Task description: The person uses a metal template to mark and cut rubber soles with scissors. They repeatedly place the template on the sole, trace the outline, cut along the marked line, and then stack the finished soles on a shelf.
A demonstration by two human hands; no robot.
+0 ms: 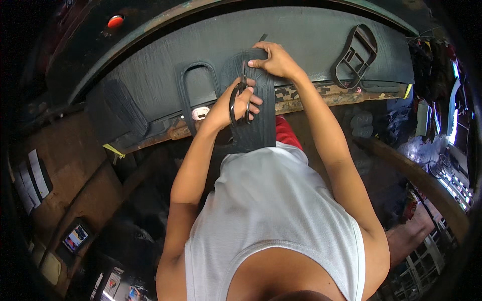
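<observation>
Big open spot on the table (311, 40) between the right hand (277, 60) and the shoe-shaped frame (373, 44), wide enough for a hand. Blocked farther right by that standing rim. Smaller bare patch at left, between the dark flat piece (123, 108) and the black loop (183, 93). Very crowded in the middle: left hand (224, 109), scissors (232, 106) and black sheet (262, 118) bunched together. Closed off at the back by a dark bar (140, 35).

Soft light falls on the grey work surface (306, 40) and white tank top (281, 205); the space around them is dim. Glare blows out patches at far right, a small screen (76, 237) glows, and fisheye distortion bends straight edges toward a black rim
</observation>
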